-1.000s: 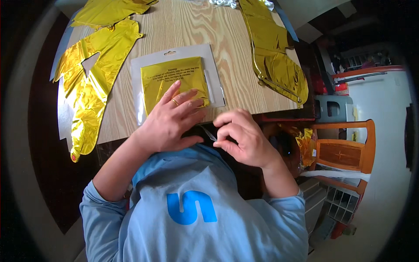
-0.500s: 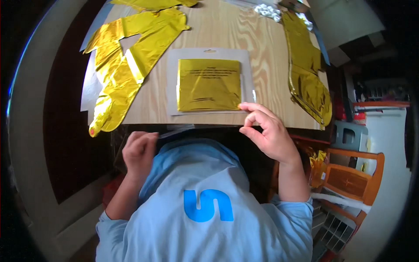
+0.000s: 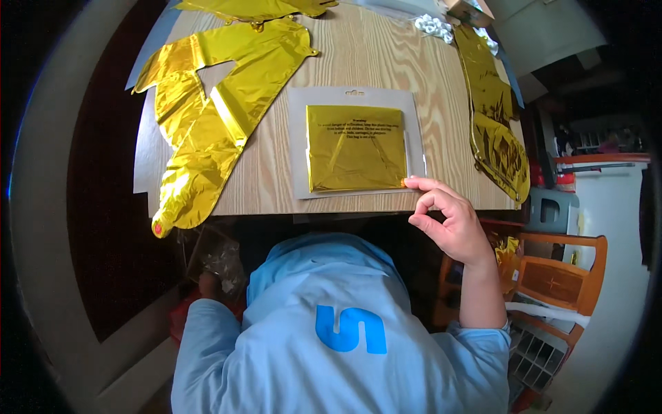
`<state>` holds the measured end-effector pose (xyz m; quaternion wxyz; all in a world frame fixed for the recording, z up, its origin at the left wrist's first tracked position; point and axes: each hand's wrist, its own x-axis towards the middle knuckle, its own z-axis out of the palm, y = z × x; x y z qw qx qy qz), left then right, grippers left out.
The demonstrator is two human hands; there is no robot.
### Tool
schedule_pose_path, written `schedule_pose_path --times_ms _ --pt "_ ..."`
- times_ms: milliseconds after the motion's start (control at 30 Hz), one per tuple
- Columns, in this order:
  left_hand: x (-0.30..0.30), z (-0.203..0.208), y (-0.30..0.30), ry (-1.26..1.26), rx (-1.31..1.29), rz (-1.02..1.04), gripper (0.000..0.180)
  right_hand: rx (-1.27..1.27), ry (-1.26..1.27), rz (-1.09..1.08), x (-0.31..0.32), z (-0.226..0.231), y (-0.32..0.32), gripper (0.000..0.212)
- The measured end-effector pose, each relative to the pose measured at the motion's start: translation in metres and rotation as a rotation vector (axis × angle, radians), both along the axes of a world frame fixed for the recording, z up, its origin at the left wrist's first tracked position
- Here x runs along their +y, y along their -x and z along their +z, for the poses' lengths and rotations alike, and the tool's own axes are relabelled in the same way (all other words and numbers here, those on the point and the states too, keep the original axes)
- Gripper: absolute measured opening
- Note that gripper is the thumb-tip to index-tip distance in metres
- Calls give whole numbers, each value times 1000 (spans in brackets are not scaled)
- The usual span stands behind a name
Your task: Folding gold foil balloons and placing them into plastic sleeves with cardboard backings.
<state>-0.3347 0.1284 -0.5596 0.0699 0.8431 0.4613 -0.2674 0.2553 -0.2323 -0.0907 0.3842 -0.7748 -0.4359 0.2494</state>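
Note:
A folded gold foil balloon (image 3: 356, 159) lies flat on a pale grey backing card (image 3: 299, 138) near the table's front edge. My right hand (image 3: 449, 224) rests at its lower right corner, index fingertip touching it. The other fingers are bent, with the thumb apart from them and nothing gripped. My left hand (image 3: 208, 284) is down below the table edge at the left, in shadow. Crumpled clear plastic (image 3: 226, 261) is beside it. The fingers of that hand are hidden, so what they hold does not show.
An unfolded gold foil balloon (image 3: 200, 138) lies at the table's left, its tip over the edge. Another gold foil piece (image 3: 489, 103) lies at the right, near white crumpled strands (image 3: 433, 27). More gold foil (image 3: 248, 8) is at the back. A wooden chair (image 3: 555, 272) stands at right.
My left hand has dropped from beside the table edge to below it at the left. My right fingertip stays at the package corner. The view has shifted, moving the table things rightward and down.

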Motion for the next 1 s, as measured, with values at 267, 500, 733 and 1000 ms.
schedule_pose_path --times_ms 267,500,733,1000 --pt "21 17 -12 181 -253 -15 24 -26 -10 0 0 2 2 16" --pt "-19 46 -19 361 -138 115 19 -183 -113 -1 -8 1 2 18" --pt "-21 215 -158 488 -271 242 22 -442 -72 -14 -31 -5 -3 37" --pt "-114 445 -361 -146 -1131 -869 56 -869 8 103 -14 -46 5 65"
